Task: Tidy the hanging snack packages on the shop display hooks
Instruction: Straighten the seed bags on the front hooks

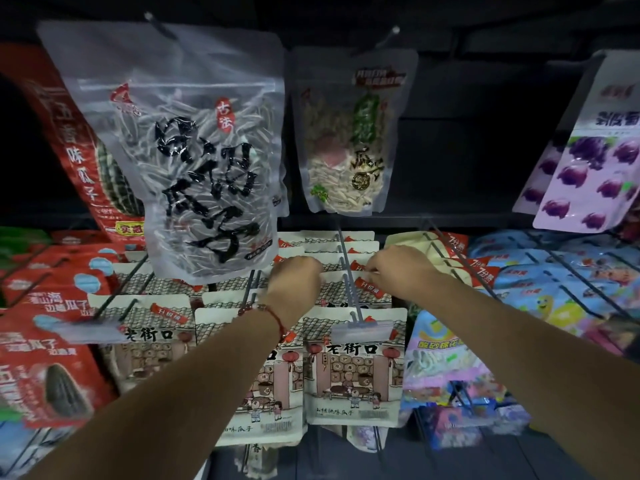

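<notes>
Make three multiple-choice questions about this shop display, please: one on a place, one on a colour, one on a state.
1. Where does the large clear seed bag hang?
A. upper row, left
B. lowest row
C. far right

2. What colour is the wrist bracelet?
A. blue
B. red
C. yellow

3. What is the right hand doing?
A. hanging idle
B. lying flat on a shelf
C. pinching a cream packet on the hook

Answers: 1 A, it hangs upper left, above the cream packets. 2 B, red cord and beads on the left wrist. 3 C, its fingers close on the packet top.

Dim shop light, soft blur, bowed edges.
</notes>
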